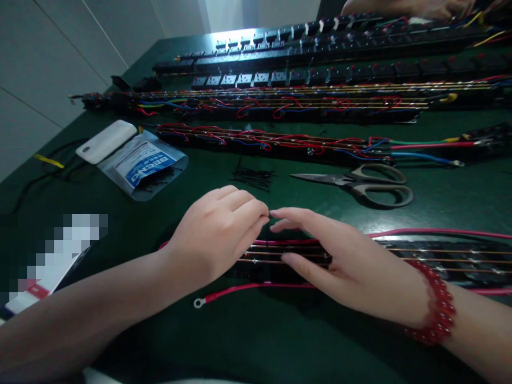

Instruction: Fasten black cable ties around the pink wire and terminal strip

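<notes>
My left hand (218, 229) is closed above the nearest strip assembly (430, 256), its fingers curled down and pressed together; what they pinch, if anything, is hidden. Just right of its fingertips, my right hand (340, 256) is held with fingers and thumb apart and nothing visible between them. Its thumb is over the thin copper-coloured rods of the assembly. A red wire (256, 286) with a ring terminal (199, 303) lies along the near side. Beyond my hands is a small pile of thin black cable ties (256, 177), with grey-handled scissors (360, 184) to its right.
A clear bag (142, 165) with a blue label holds more black ties, beside a white rounded object (107, 141). Behind lie wired strip assemblies (272, 141) and rows of black sockets (244, 80). Another person's hand (440, 8) is at the far right. A blurred-out box stands left.
</notes>
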`<state>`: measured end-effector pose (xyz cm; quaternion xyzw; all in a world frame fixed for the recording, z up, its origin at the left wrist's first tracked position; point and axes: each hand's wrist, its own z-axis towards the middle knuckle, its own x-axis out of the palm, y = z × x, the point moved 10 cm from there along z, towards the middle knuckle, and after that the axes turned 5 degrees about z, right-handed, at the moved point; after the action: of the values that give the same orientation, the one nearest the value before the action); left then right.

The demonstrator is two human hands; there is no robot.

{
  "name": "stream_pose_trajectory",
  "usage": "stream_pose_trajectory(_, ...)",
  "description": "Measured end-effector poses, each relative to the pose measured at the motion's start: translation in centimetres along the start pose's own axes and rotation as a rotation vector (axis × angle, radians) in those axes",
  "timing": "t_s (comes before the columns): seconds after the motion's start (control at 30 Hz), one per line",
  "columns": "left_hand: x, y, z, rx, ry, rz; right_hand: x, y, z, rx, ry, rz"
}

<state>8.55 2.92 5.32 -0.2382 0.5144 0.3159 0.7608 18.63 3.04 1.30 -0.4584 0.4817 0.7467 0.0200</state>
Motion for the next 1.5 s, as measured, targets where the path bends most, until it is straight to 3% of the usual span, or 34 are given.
stream_pose_trajectory(0.37, 0.1, -2.2, -0.2, 0.078, 0.010, -0.270, -0.1, -0.4, 0.4, 0.032, 0.006, 0.048)
stream_pose_trajectory(0.63, 0.3, -1.9, -0.2, 0.046, 0.048, -0.228, -0.2, -1.7, 0.3, 0.159, 0.021, 0.130)
stream_pose_trajectory(0.83, -0.1, -2.1, -0.4, 0.078, 0.000, -0.151, -0.4, -1.0, 0.5, 0.080, -0.002, 0.128)
stream_pose_trajectory(1.07, 1.8, -0.9, -0.3, -0.011, 0.106, -0.142, -0.6, -0.4, 0.6, 0.020, -0.007, 0.099)
stream_pose_trajectory(1.5, 3.7, -0.3, -0.5, -0.097, 0.239, -0.338, -0.8, -0.6, 0.6, 0.042, -0.032, 0.069)
